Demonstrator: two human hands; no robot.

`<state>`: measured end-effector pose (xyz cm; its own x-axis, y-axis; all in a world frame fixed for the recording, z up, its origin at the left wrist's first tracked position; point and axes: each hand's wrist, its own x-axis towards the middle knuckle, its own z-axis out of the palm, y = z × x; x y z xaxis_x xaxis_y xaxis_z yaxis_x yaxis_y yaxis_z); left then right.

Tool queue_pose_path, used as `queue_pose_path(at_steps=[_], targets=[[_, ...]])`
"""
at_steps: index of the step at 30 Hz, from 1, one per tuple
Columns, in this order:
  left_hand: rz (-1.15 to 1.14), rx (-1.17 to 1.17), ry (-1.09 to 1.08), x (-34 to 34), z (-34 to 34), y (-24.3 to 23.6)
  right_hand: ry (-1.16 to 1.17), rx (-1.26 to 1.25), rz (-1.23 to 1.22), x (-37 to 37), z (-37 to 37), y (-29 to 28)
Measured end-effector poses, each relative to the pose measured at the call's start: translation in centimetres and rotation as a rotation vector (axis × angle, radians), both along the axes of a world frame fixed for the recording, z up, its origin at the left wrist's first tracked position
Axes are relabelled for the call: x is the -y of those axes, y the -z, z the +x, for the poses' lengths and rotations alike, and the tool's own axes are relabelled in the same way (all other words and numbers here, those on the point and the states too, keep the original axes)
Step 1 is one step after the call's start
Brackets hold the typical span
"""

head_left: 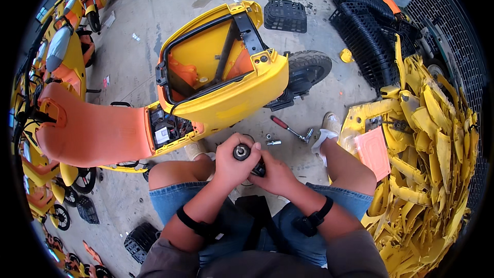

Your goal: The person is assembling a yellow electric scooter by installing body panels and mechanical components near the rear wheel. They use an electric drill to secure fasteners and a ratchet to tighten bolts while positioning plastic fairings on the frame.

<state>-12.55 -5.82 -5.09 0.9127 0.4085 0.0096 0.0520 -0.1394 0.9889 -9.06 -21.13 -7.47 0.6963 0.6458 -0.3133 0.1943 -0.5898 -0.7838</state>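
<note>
Between my knees I hold a black power driver point(241, 151), its round metal chuck pointing up. My left hand point(230, 163) is wrapped around its head. Lower down, my right hand point(279, 176) closes on the same tool; most of its body is hidden by my fingers. Just ahead stands a yellow and orange electric scooter point(226, 103), its open yellow storage body facing up. A long orange seat piece point(98, 128) lies to the left, beside an open bay of wiring point(167, 126). On the floor are a red-handled ratchet point(289, 127) and a metal socket point(274, 142).
A large heap of yellow plastic panels point(432, 175) rises at my right, with an orange panel point(373, 153) on its near side. Stacked black crates point(360, 31) stand beyond it. Another black crate point(285, 15) sits behind the scooter. Several parked scooters point(67, 51) line the left.
</note>
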Motion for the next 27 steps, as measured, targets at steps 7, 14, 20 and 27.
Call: queue_pose_path(at_steps=[7, 14, 20, 27], targets=[[0.027, 0.073, -0.068, 0.8, -0.4, -0.8, -0.016, 0.276, -0.034, -0.2, -1.1, 0.6], [-0.043, 0.186, 0.21, -1.6, -1.7, -1.6, -0.099, -0.569, 0.407, 1.8, 0.0, 3.5], [-0.065, 0.254, 0.333, -2.5, -2.1, -2.2, -0.037, -0.853, 0.593, 0.7, -1.6, 3.3], [-0.049, 0.262, 0.32, -2.5, -1.9, -2.4, -0.05, -0.821, 0.623, 0.7, -1.6, 3.9]])
